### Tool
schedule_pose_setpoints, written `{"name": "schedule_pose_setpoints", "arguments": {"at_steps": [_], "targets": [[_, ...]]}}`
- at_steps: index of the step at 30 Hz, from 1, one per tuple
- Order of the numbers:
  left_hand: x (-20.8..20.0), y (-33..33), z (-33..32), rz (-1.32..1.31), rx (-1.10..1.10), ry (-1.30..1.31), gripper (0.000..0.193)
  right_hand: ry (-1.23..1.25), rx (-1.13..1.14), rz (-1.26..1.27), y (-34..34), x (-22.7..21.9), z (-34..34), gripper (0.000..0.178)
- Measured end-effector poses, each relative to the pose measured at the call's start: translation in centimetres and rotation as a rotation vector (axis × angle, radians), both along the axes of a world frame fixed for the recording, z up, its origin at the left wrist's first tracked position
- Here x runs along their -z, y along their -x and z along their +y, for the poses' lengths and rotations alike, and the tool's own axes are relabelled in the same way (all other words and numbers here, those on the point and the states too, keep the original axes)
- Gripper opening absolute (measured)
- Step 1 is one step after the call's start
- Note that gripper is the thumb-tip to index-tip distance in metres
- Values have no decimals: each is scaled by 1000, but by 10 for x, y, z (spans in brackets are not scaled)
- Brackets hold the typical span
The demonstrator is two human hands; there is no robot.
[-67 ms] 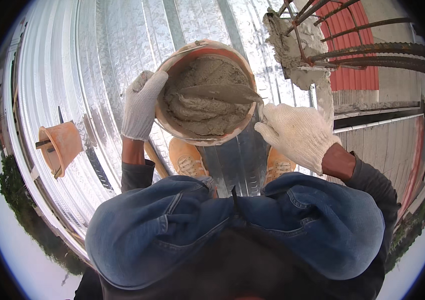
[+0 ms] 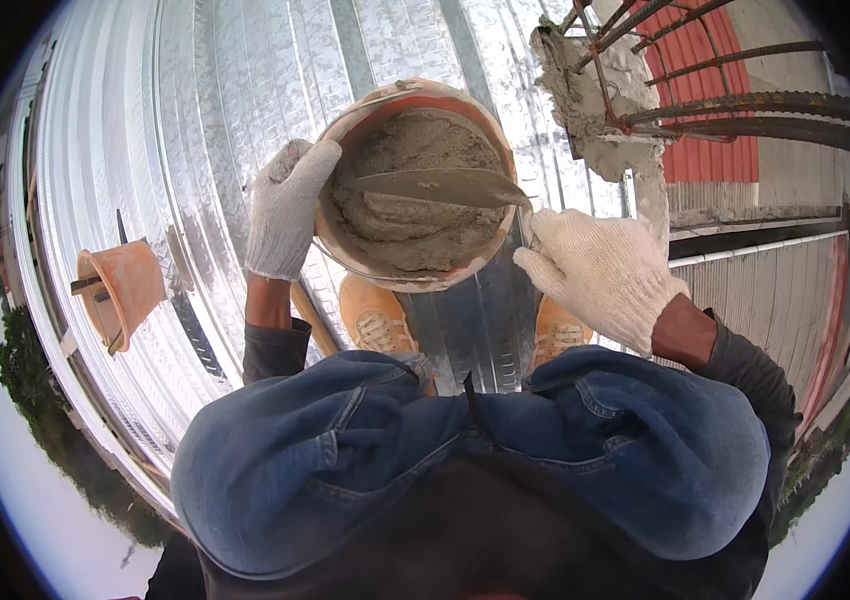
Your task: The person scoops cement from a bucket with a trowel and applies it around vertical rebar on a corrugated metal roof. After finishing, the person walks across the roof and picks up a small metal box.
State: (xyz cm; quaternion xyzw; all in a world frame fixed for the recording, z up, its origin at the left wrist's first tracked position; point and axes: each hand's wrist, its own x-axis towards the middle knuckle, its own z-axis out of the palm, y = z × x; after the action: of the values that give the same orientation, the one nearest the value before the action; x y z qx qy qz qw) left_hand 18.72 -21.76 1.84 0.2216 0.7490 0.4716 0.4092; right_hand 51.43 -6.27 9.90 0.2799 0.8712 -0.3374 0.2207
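two gloved hands work at one bucket (image 2: 415, 190) of wet grey mortar (image 2: 400, 215), held up over a roof of shiny ribbed metal sheets (image 2: 195, 110). the left hand (image 2: 285, 205), in a white knit glove smeared with grey, is clamped on the bucket's left rim, fingers curled over the edge. the right hand (image 2: 600, 272), in a cleaner white glove, is closed around the handle of a trowel (image 2: 440, 185) just at the bucket's right rim; the handle itself is hidden inside the fist. the trowel's flat pointed blade lies across the mortar, tip toward the left, its face coated in grey. the hands sit apart, one on each side of the bucket.

the bucket is orange inside, with its rim crusted in dried mortar, and a thin wire handle hangs below its lower edge. under it the person's knees in blue jeans (image 2: 365, 460) fill the lower part of the view, and two orange shoes (image 2: 375, 315) rest on the metal sheets, either side of a ridge.

a second orange bucket (image 2: 123, 290) stands well apart to the left near the roof's edge. at upper right, rusty steel bars (image 2: 745, 105) stick out of a lump of rough grey concrete (image 2: 595, 110). a red roof (image 2: 715, 155) shows behind the bars.
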Motion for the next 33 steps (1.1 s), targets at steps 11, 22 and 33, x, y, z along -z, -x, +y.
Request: {"name": "schedule_pose_setpoints", "arguments": {"at_steps": [11, 22, 33], "targets": [[-5, -4, 4, 8, 16, -28, 28, -37, 186, 40, 1, 15, 29, 42], [4, -7, 7, 45, -10, -51, 26, 729, 307, -123, 43, 48, -7, 56], [12, 9, -1, 30, -6, 18, 24, 646, 622, 42, -25, 13, -2, 49]]}}
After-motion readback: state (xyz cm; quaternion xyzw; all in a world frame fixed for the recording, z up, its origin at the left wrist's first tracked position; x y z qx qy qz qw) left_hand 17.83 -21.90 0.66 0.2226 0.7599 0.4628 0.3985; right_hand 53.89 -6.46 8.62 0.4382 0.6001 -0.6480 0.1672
